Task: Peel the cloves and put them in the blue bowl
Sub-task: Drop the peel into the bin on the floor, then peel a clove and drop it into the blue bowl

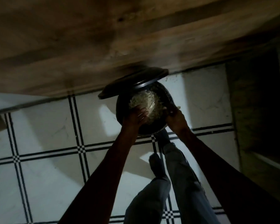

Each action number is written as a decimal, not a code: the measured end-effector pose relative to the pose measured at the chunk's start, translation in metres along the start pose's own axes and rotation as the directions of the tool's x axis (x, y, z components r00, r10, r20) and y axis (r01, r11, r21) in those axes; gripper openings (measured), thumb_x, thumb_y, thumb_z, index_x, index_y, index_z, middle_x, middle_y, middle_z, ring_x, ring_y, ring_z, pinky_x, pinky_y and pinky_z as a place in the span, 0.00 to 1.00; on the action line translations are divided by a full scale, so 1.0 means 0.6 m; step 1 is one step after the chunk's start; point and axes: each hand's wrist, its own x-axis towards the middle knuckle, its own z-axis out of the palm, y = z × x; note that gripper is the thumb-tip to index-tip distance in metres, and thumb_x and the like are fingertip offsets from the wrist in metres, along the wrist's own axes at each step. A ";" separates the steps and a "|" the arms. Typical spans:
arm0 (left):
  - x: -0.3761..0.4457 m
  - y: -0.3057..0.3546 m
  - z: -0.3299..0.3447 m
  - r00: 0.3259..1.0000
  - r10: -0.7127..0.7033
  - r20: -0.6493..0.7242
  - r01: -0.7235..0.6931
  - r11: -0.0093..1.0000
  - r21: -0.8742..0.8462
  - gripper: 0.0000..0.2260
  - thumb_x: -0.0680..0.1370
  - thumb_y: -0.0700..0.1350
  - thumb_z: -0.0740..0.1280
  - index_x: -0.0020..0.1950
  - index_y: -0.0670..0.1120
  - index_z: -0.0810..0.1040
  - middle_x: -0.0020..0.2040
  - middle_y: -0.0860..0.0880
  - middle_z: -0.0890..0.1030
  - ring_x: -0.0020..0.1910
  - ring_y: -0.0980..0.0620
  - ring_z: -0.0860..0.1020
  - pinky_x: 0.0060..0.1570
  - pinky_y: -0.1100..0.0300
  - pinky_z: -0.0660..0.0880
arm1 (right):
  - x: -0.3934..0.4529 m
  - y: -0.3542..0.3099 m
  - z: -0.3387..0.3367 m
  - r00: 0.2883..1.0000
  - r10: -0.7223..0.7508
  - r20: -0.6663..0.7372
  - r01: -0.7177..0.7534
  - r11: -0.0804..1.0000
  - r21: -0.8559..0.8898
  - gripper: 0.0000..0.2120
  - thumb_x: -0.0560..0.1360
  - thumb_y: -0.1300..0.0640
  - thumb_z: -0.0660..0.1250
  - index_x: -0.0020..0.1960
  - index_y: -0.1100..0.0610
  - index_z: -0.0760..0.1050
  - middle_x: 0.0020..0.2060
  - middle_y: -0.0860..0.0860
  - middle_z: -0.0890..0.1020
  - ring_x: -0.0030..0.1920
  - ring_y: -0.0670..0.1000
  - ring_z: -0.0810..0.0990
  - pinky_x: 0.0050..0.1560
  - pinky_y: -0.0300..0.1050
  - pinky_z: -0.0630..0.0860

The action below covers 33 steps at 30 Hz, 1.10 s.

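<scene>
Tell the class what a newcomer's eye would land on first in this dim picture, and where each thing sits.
Near the middle, a dark round bowl holding a pale, flaky heap is held tilted over the floor, the left hand reaching into it and the right hand gripping its rim. A dark round lid sits just above it, by the edge of the wooden surface. Below spreads a white tiled floor with black lines.
</scene>
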 end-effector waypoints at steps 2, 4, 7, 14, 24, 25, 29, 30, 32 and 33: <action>-0.059 0.027 0.034 1.000 0.001 0.026 -0.005 0.990 0.140 0.17 0.87 0.39 0.54 0.76 0.35 0.67 0.70 0.36 0.76 0.58 0.49 0.81 0.53 0.63 0.80 | -0.051 -0.035 -0.046 0.998 0.036 -0.058 -0.026 0.986 0.163 0.21 0.76 0.36 0.68 0.66 0.44 0.78 0.58 0.51 0.85 0.55 0.56 0.86 0.57 0.59 0.83; -0.135 0.046 0.084 0.999 0.017 0.049 -0.029 0.963 0.269 0.16 0.86 0.37 0.57 0.73 0.34 0.70 0.68 0.36 0.78 0.59 0.45 0.81 0.51 0.63 0.80 | -0.115 -0.057 -0.103 0.985 0.037 -0.169 0.020 0.945 0.326 0.14 0.81 0.44 0.68 0.64 0.46 0.76 0.57 0.54 0.84 0.54 0.57 0.87 0.57 0.63 0.83; -0.263 0.050 0.168 0.983 0.075 0.167 -0.140 0.898 0.418 0.13 0.83 0.35 0.64 0.67 0.37 0.77 0.58 0.38 0.84 0.48 0.51 0.85 0.47 0.64 0.81 | -0.263 -0.086 -0.211 0.938 0.023 -0.347 0.135 0.895 0.425 0.11 0.86 0.54 0.62 0.68 0.54 0.73 0.55 0.56 0.84 0.51 0.55 0.87 0.52 0.54 0.84; -0.580 -0.057 0.412 0.790 0.033 0.612 -0.480 0.655 0.584 0.08 0.85 0.39 0.63 0.61 0.44 0.80 0.48 0.48 0.85 0.44 0.56 0.84 0.48 0.62 0.78 | -0.692 -0.056 -0.442 0.692 0.004 -0.722 0.407 0.824 0.395 0.15 0.86 0.51 0.62 0.71 0.54 0.73 0.53 0.53 0.84 0.47 0.45 0.86 0.46 0.42 0.83; -0.919 -0.436 0.683 0.450 -0.296 0.842 -0.722 0.435 0.539 0.08 0.84 0.34 0.63 0.61 0.39 0.79 0.44 0.48 0.86 0.38 0.59 0.83 0.38 0.68 0.77 | -1.102 0.211 -0.668 0.288 0.354 -0.890 0.647 0.614 0.453 0.08 0.86 0.61 0.63 0.64 0.58 0.76 0.46 0.56 0.85 0.42 0.51 0.86 0.41 0.43 0.82; -0.943 -0.482 0.707 0.434 -0.325 0.840 -0.726 0.426 0.540 0.08 0.84 0.35 0.64 0.60 0.40 0.79 0.44 0.48 0.86 0.38 0.59 0.83 0.38 0.67 0.77 | -1.128 0.249 -0.690 0.275 0.383 -0.882 0.649 0.602 0.465 0.08 0.86 0.61 0.63 0.63 0.58 0.76 0.45 0.56 0.85 0.41 0.51 0.86 0.41 0.44 0.83; -1.016 -0.643 0.793 0.427 -0.380 0.820 -0.766 0.329 0.552 0.07 0.83 0.37 0.66 0.60 0.41 0.80 0.46 0.47 0.85 0.41 0.55 0.83 0.43 0.61 0.79 | -1.225 0.395 -0.758 0.214 0.478 -0.852 0.609 0.616 0.499 0.08 0.85 0.61 0.63 0.62 0.58 0.77 0.46 0.56 0.86 0.43 0.52 0.86 0.42 0.46 0.83; -1.023 -0.676 0.813 0.428 -0.382 0.819 -0.788 0.287 0.545 0.07 0.83 0.37 0.66 0.60 0.42 0.81 0.46 0.47 0.85 0.41 0.54 0.82 0.43 0.60 0.79 | -1.245 0.428 -0.770 0.197 0.502 -0.842 0.592 0.624 0.511 0.08 0.85 0.60 0.64 0.62 0.58 0.77 0.46 0.55 0.86 0.43 0.50 0.87 0.41 0.44 0.82; -1.026 -0.726 0.849 0.420 -0.360 0.833 -0.829 0.222 0.514 0.06 0.82 0.37 0.68 0.57 0.44 0.81 0.46 0.46 0.83 0.42 0.51 0.81 0.41 0.61 0.79 | -1.273 0.485 -0.790 0.171 0.542 -0.823 0.546 0.643 0.537 0.08 0.84 0.61 0.64 0.61 0.58 0.78 0.46 0.55 0.86 0.41 0.48 0.86 0.38 0.42 0.81; -1.022 -0.745 0.864 0.412 -0.348 0.842 -0.851 0.184 0.492 0.05 0.82 0.38 0.68 0.57 0.45 0.81 0.47 0.46 0.83 0.44 0.50 0.81 0.41 0.61 0.80 | -1.282 0.507 -0.801 0.163 0.556 -0.815 0.520 0.653 0.550 0.08 0.84 0.62 0.65 0.61 0.59 0.78 0.45 0.56 0.86 0.40 0.48 0.86 0.37 0.43 0.82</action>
